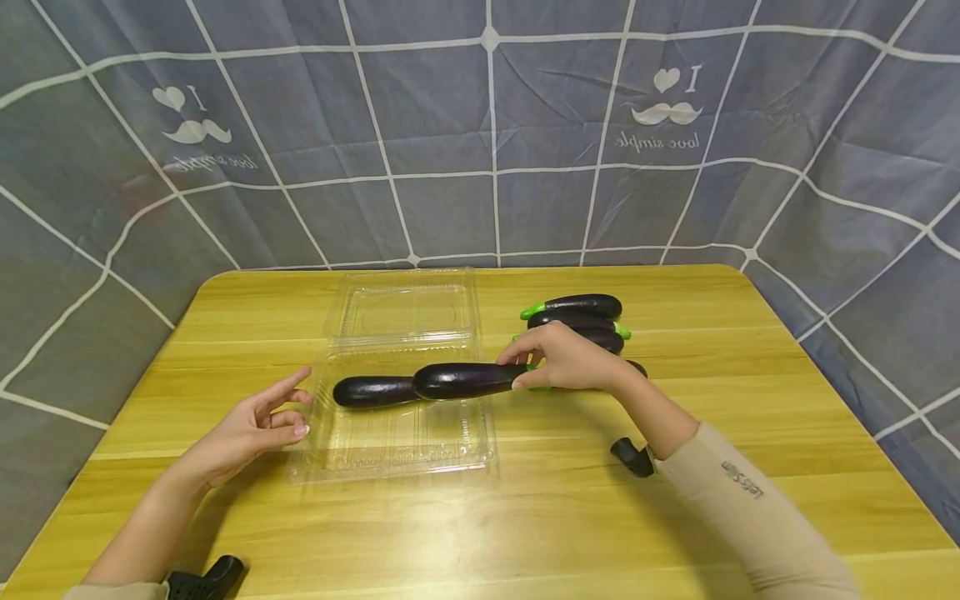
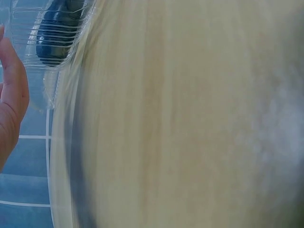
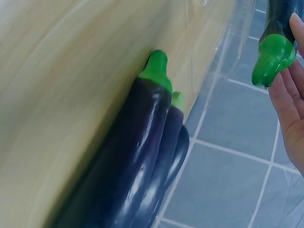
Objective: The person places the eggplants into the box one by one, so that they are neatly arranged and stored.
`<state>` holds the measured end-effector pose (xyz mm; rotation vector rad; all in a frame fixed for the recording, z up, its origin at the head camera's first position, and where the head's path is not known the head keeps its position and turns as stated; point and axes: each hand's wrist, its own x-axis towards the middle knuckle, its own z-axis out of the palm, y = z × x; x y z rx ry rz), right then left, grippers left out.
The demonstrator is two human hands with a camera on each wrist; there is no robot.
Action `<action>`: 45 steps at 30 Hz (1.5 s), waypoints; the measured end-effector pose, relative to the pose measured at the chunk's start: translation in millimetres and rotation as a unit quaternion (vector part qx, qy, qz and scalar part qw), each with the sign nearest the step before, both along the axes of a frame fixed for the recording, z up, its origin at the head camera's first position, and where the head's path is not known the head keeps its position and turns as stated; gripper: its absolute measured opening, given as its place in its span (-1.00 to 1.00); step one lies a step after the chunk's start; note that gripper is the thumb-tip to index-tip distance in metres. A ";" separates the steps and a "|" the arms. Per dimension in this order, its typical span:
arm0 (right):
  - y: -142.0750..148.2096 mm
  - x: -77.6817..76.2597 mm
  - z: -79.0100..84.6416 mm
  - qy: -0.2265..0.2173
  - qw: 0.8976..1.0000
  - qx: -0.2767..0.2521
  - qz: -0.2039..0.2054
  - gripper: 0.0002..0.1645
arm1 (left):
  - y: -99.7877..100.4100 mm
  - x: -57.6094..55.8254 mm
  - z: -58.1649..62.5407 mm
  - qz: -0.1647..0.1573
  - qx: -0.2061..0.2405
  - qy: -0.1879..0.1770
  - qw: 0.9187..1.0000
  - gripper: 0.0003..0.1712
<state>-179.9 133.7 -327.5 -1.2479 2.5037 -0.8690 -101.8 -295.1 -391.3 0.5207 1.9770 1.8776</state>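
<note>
"What's in the right hand [image 1: 567, 360]?"

"An eggplant [image 1: 465, 381], pinched by thumb and fingers near its green stem end [image 3: 274, 56]. Its blunt end points across toward the left hand [image 1: 243, 429], above the clear container [image 1: 397, 469]."

"Would it slip?"

"It might. The skin is glossy, so I'd guess slick, but firm and not too heavy. Held by one end, it could tip nose-down; a grip nearer the middle should balance better. The container looks thin and likely to flex."

"And that left hand?"

"Holding nothing. It's just beside the container, index finger reaching out, the others loosely bent. I can't tell whether the thumb touches the rim."

"How's the right arm?"

"The forearm slants forward and inward, the hand arched over the stem, fingers angled down. More eggplants [image 1: 582, 306] lie beyond and beneath that hand. Between the hands, a second eggplant [image 1: 373, 392] lies in the container, one end hidden behind the gripped one."
</note>
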 end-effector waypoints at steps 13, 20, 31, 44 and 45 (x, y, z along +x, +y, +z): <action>-28.0 -2.5 -3.0 -0.001 0.999 -0.001 0.035 -0.65 | 0.0 -0.3 1.3 0.000 -0.007 0.002 1.000 -0.13; -42.5 -2.0 -2.9 0.000 0.998 -0.004 0.055 -0.66 | -0.2 0.5 0.9 -0.002 -0.002 0.001 1.000 -0.13; -70.8 -3.5 -1.1 -0.006 0.996 0.015 0.084 -0.64 | 0.4 -1.3 0.0 -0.007 0.013 0.001 1.000 -0.12; -97.6 -2.9 -3.0 0.008 0.992 0.039 0.120 -0.63 | 0.2 -0.9 -0.8 -0.005 0.015 -0.001 1.000 -0.13; -98.7 -2.7 -3.5 0.008 0.992 0.038 0.121 -0.63 | 0.2 -0.8 -0.7 -0.005 0.015 -0.002 1.000 -0.13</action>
